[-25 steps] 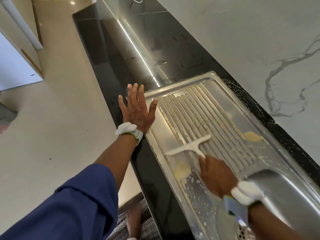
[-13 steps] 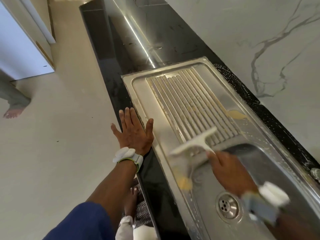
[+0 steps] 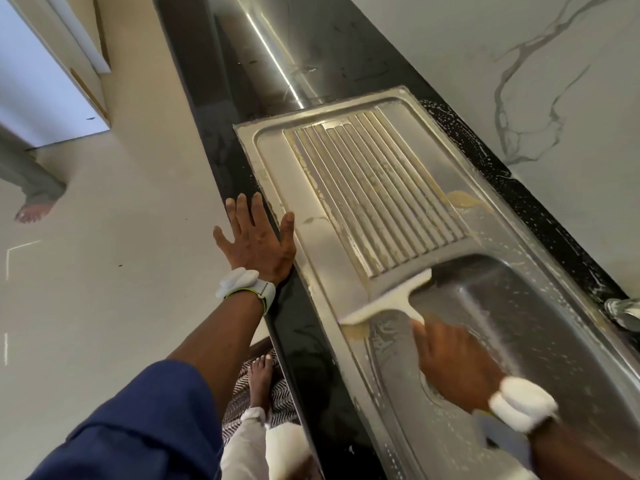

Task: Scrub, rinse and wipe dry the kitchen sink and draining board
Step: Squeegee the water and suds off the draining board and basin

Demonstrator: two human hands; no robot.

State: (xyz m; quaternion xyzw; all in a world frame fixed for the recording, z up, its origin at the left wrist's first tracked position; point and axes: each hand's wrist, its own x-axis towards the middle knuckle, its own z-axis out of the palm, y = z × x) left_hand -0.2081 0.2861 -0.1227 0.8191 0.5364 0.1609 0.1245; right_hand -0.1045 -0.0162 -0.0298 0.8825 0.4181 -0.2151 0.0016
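The glossy black stone bench [image 3: 313, 344] runs along a white grey-veined marble wall [image 3: 519, 81], above a beige floor [image 3: 121, 271]. The ribbed stainless steel draining board [image 3: 374, 188] carries yellowish soapy film [image 3: 462, 199]. The stainless steel sink bowl [image 3: 561, 341] holds foam streaks. My left grip [image 3: 258, 244] lies flat, fingers spread, on the bench edge. My right grip [image 3: 450, 362] holds the white plastic squeegee [image 3: 388, 303], its blade across the board-to-bowl edge.

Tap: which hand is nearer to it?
Right. The right hand, gripping the squeegee, is over the basin near the tap; the left hand lies on the counter's front edge.
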